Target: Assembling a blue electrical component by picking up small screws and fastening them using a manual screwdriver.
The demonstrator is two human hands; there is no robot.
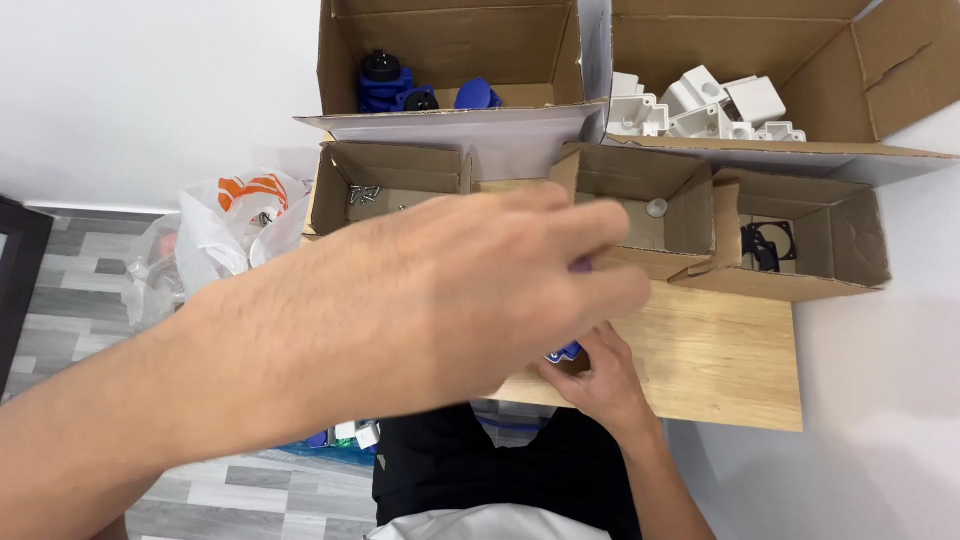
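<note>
While the left hand (470,300) stretches blurred across the view toward the small cardboard boxes (640,205), fingers loosely together around something purple I cannot make out, the right hand (598,375) rests on the wooden board (720,355), closed on a small blue part (565,352) at the board's near edge

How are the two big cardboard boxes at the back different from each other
The left big box holds blue and black parts; the right big box holds white blocky parts. The left one's parts sit at its left end, leaving bare floor; the right one's pile sits at its front. The right one shows a torn flap. Both are open brown cardboard, side by side behind the smaller boxes.
</note>
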